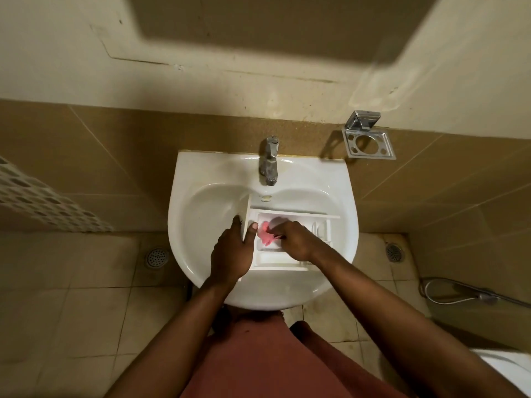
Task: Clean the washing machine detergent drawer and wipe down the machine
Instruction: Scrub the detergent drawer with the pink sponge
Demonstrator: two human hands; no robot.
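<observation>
Garment point(273, 363), red, at 6 o'clock in the head view, with both forearms reaching over it to the sink point(207, 214) at centre. Drawer point(321, 222), white, lying in the sink below the tap point(269, 160) at 12 o'clock; left hand point(230, 254) clasps its 9 o'clock end panel, thumb inside, fingers outside. Right hand point(296, 242), fingers curled round a pink cloth point(265, 235), holds it in the drawer's large compartment; chrome holder point(369, 143) on the wall at 2 o'clock.

Left of the left grip point(230, 251) the sink point(201, 214) bowl lies open. Beyond both grips the tap point(268, 162) stands at the rim. Detergent drawer point(287, 267) walls and dividers hem the right grip point(297, 242) and its pink cloth point(265, 234).
</observation>
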